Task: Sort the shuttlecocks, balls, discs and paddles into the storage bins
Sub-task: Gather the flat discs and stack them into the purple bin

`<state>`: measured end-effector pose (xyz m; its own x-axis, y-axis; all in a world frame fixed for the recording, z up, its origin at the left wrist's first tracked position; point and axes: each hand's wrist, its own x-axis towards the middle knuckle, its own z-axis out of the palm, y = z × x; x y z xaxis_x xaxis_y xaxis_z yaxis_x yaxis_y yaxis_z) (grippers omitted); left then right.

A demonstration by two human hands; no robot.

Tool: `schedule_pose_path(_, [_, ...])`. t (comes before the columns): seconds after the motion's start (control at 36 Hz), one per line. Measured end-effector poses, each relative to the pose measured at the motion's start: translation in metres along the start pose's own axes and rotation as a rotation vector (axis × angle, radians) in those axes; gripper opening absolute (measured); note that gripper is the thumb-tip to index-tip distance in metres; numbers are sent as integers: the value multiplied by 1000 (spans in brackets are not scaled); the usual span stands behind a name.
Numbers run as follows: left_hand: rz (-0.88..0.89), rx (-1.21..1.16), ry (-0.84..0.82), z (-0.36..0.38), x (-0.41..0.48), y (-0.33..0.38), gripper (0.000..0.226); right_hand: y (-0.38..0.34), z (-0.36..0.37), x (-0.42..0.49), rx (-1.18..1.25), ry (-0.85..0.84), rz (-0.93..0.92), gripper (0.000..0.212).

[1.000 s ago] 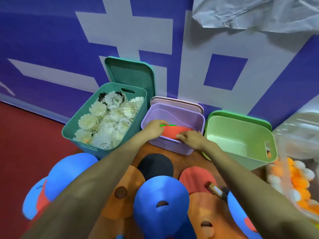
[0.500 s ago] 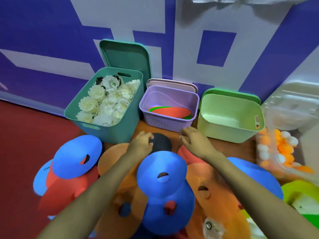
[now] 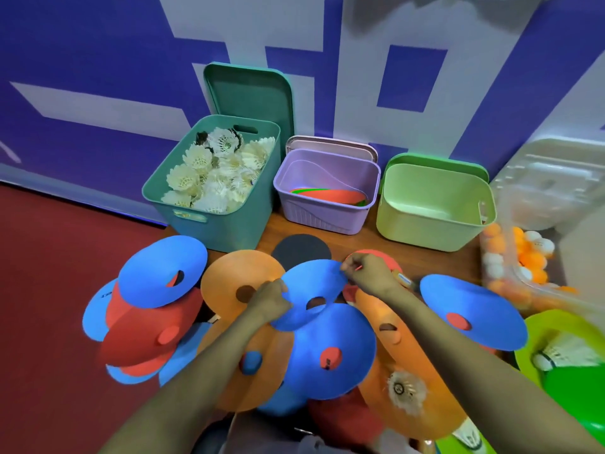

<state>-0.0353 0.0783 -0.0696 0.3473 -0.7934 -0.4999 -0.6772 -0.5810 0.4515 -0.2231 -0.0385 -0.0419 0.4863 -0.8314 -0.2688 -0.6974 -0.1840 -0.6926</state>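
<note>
The likeliest slip is in the grip itself. The left hand (image 3: 271, 299) has its fingers curled round the near-left rim of the top blue disc (image 3: 307, 280), and the right hand (image 3: 370, 271) pinches its far-right rim between thumb and fingertips. The disc is therefore held only at two edges and looks bowed between them. Lifted this way it could fold, or drag up the lower blue disc (image 3: 347, 326), since the discs overlap in a loose heap. Neither hand is spread; both close on that one disc, which lies on the pile in front of the bins and seems not yet raised clear. A loose shuttlecock (image 3: 404, 388) rests on an orange disc (image 3: 393, 358) beside the right forearm, and a sweep of that arm could knock it off. Beyond the hands a black paddle (image 3: 301, 250) lies flat. Behind it is the purple bin (image 3: 314, 217), which holds discs and is probably the target; its mouth looks tight, so the rim may catch. The teal bin (image 3: 229, 231) on its left is full of shuttlecocks, the green bin (image 3: 425, 231) on its right looks empty, and balls (image 3: 530, 257) sit in a clear bag far right.
</note>
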Motion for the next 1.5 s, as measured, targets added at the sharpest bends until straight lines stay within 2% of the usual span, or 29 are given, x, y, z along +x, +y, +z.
schedule_pose_path(0.06, [52, -141, 81, -2, -5, 3, 22, -11, -8, -2, 35, 29, -55, 15])
schedule_pose_path(0.17, [193, -531, 160, -15, -27, 20, 34, -26, -23, -4, -12, 64, -227, 18])
schedule_pose_path(0.22, [302, -623, 179, -21, -33, 26, 24, -33, -31, -2, -11, 95, -269, 15])
schedule_pose_path(0.28, [432, -535, 216, -25, -32, 25, 6, -40, -40, 2, 1, 127, -294, 11])
schedule_pose_path(0.36, [512, -338, 360, -32, -22, 26, 17, -53, -54, 7, 2, 134, -346, 8])
schedule_pose_path(0.56, [558, -358, 570, -74, -6, 72, 19, -80, -94, 23, 46, 243, -401, 5])
schedule_pose_path(0.72, [567, -330, 701, -111, 25, 110, 20, -98, -120, 43, 186, 388, -429, 10])
schedule_pose_path(0.86, [512, -280, 685, -123, 65, 126, 25, -94, -122, 71, 169, 403, -378, 9])
schedule_pose_path(0.97, [431, -136, 696, -121, 91, 132, 30, -81, -113, 98, 215, 400, -300, 10])
schedule_pose_path(1.14, [316, 5, 564, -118, 131, 132, 36, -60, -90, 130, 198, 347, -202, 11])
schedule_pose_path(1.25, [276, -2, 418, -108, 150, 133, 37, -40, -74, 156, 29, 229, -78, 12])
schedule_pose_path(1.33, [319, 92, 309, -97, 161, 130, 34, -28, -62, 167, -266, 91, 21, 20])
schedule_pose_path(1.42, [348, 226, 264, -88, 164, 128, 30, -28, -57, 168, -517, 24, 32, 32])
schedule_pose_path(1.5, [345, 317, 253, -82, 167, 124, 35, -31, -53, 167, -562, 6, 22, 44])
